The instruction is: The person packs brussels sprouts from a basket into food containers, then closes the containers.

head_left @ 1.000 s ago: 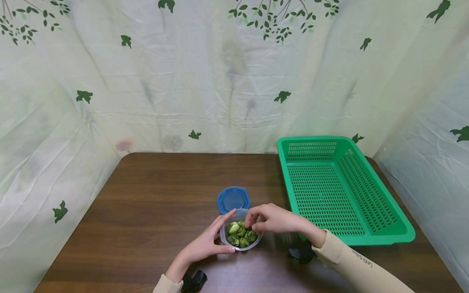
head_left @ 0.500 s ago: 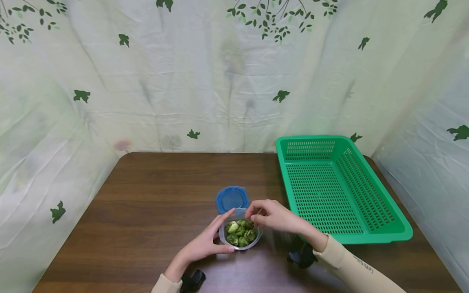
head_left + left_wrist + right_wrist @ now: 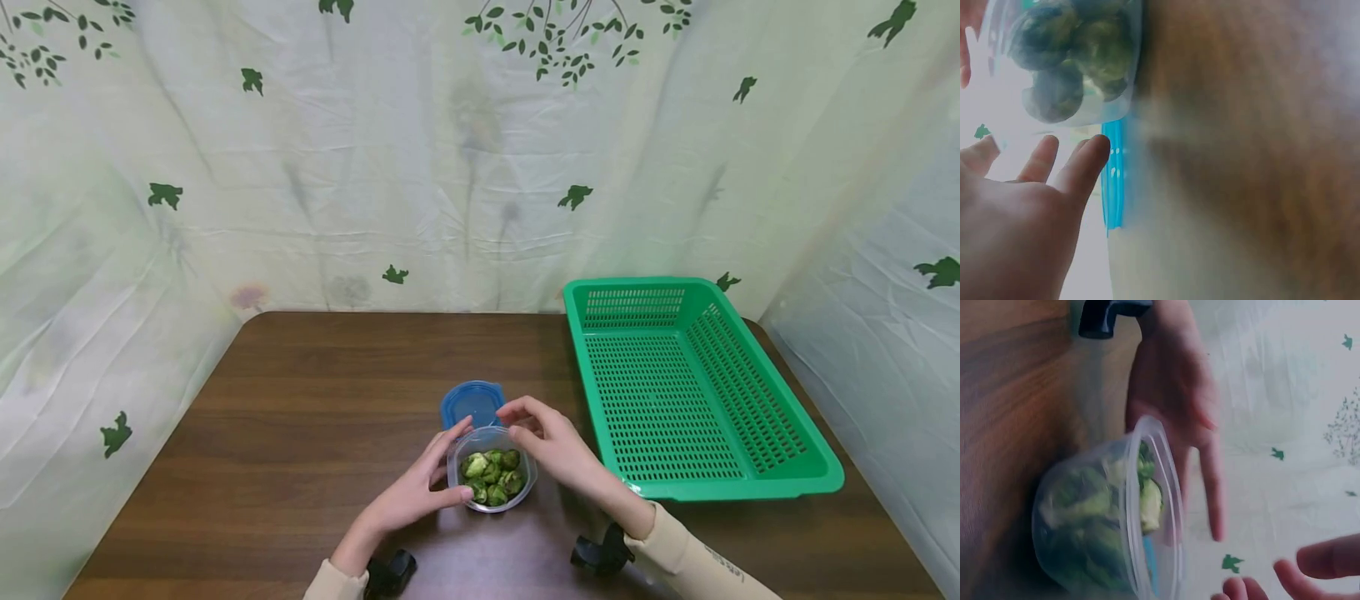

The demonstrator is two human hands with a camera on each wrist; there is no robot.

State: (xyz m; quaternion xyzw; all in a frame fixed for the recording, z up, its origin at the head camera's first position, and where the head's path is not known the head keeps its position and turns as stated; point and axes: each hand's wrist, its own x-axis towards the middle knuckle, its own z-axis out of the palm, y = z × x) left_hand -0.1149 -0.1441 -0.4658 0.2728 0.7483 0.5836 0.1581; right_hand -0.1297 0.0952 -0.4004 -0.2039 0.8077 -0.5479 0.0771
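Observation:
Several Brussels sprouts (image 3: pixel 491 475) lie in a small clear plastic container (image 3: pixel 489 510) near the table's front. My left hand (image 3: pixel 411 496) is at the container's left side, thumb and fingers spread. In the left wrist view its fingertips (image 3: pixel 1094 150) stand a little apart from the container wall. Over the container's far right rim hovers my right hand (image 3: pixel 558 450), fingers loosely bent, nothing visible between them; its fingertips (image 3: pixel 1319 559) show beyond the rim in the right wrist view. Behind the container lies a blue lid (image 3: pixel 471 404), overlapped by the left fingertips in the head view.
A large green slotted basket (image 3: pixel 750 490) stands at the table's right, beside the right forearm. The brown wooden table (image 3: pixel 300 400) ends at a leaf-patterned cloth (image 3: pixel 420 167). A black wrist camera (image 3: pixel 600 554) sits on the right wrist.
My right hand has risen from the sprouts to the container's far rim, and its fingers have opened somewhat. My left fingers have eased slightly away from the container's side.

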